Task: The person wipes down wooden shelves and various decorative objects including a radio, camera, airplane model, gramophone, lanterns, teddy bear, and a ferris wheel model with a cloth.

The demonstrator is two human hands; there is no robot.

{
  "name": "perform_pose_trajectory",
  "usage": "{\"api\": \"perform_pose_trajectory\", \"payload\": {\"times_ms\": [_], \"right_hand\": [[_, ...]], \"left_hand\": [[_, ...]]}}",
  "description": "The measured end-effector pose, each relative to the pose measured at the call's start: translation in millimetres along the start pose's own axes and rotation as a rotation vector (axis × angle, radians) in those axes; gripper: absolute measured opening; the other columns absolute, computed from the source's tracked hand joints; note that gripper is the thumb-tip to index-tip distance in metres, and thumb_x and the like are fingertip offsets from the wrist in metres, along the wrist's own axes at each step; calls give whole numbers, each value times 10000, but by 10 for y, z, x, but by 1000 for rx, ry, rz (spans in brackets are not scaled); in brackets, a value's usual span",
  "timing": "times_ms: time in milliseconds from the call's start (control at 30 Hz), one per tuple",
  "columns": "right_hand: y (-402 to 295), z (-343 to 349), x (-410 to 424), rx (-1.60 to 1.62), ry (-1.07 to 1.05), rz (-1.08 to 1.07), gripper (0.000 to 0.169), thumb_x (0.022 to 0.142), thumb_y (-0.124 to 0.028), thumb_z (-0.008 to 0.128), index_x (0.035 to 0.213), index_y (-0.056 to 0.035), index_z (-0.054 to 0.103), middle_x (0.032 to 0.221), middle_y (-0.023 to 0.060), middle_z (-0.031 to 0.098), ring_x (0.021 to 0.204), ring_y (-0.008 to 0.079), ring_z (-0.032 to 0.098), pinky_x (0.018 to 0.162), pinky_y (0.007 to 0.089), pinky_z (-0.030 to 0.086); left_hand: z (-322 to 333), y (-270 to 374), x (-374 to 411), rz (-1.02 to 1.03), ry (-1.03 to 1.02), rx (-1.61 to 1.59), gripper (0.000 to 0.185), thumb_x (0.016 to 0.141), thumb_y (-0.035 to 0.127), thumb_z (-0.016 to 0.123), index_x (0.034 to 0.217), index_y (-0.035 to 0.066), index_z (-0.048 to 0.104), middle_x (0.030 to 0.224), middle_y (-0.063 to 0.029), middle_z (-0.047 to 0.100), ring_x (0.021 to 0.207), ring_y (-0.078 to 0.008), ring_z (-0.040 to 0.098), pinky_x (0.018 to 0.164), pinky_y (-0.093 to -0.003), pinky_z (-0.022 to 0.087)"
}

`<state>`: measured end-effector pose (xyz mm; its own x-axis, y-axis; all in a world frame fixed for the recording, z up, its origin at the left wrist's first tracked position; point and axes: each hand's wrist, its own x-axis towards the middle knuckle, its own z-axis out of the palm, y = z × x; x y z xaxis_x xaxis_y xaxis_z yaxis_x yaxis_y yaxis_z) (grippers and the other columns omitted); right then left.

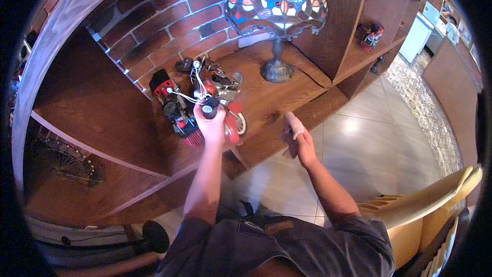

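My left hand [210,125] grips a model motorcycle [231,125] near its dark headlight, with the thumb and fingers around the front. Pale handlebars, a red front fender and a light-rimmed wheel show on it. Close along its left side is a red and black model steam locomotive [173,107] with a red cowcatcher. Both are on the brown wooden shelf top [265,104]. Farther right, my right hand [303,146] is in front of the shelf edge, holding what looks like a crumpled pale cloth [295,126]; blur hides its exact shape.
A stained-glass table lamp [276,69] stands behind, before a brick wall [165,27]. Shelf compartments at right hold another small red model [372,37]. A dark wire ornament [73,161] lies on the lower left shelf. A yellowish wooden chair [415,207] is at my right.
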<state>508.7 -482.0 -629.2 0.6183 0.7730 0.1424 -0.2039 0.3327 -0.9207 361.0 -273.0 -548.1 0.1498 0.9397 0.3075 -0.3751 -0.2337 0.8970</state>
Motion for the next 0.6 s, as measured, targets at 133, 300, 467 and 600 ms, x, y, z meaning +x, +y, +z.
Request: {"api": "perform_pose_trajectory", "payload": {"times_ms": [133,300,467,600], "right_hand": [[-70,181,550,-627,-101,-407,373,874,-101,434,1227,-4,500,1340,190,414,1281,307,351,1065,355,256],[48,402,1162,-1016,-220,-434,417,832,-119,485,1241,-38,482,1330,225,396,1272,367,334,1069,387,272],[353,598,1494,-1331,-375,-468,535,801,-129,526,1309,-35,384,1352,211,366,1273,374,332,1060,388,300],[528,770,1716,-1347,-559,-648,553,816,-175,510,1328,-37,352,1354,215,368,1265,365,354,1045,398,318]], "left_hand": [[-140,151,-142,4,-83,44,495,735,-66,632,1176,64,447,985,-10,548,830,-99,535,764,-251,446],[-232,304,-301,51,-243,7,522,703,-86,629,1182,29,455,997,-24,556,848,-101,548,742,-250,465],[-387,647,-427,-39,-225,47,538,700,-76,626,1203,13,456,967,-18,554,816,-91,539,731,-235,456],[-538,919,-534,-5,-261,134,528,686,-31,588,1197,-13,454,959,-37,569,810,-110,557,747,-248,469]]}}
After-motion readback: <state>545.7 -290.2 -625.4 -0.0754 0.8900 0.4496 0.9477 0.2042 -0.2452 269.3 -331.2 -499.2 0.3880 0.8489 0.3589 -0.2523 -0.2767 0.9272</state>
